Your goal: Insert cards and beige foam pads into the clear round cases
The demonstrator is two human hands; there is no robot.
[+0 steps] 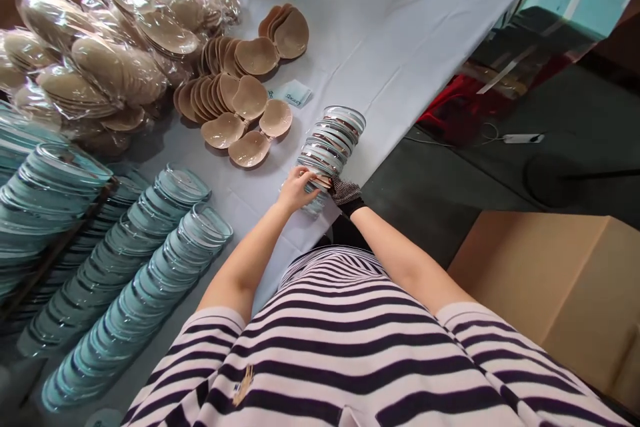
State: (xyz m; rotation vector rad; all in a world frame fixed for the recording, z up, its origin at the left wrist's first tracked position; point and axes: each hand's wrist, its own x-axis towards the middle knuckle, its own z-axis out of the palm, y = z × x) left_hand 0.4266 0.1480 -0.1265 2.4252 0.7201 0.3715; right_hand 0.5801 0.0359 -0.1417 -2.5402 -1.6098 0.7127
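Observation:
My bare left hand (296,188) has its fingers and thumb closed on the edge of a beige stick-on bra cup (321,181), low over the near edge of the table. My right hand (345,192), in a dark dotted glove, is closed at the cup's other side; its fingertips are partly hidden. Just beyond both hands, a leaning stack of clear plastic cases (334,137) shows brown and beige edges inside. More clear plastic (315,205) lies beneath my hands. Left of the stack, beige bra cups (251,149) lie in overlapping rows.
Plastic-wrapped cup bundles (105,60) pile up at the back left. Long stacks of bluish clear cases (145,307) line the left. A small printed card (295,93) lies on the white-covered table (400,20). A cardboard box (540,273) stands on the floor to the right.

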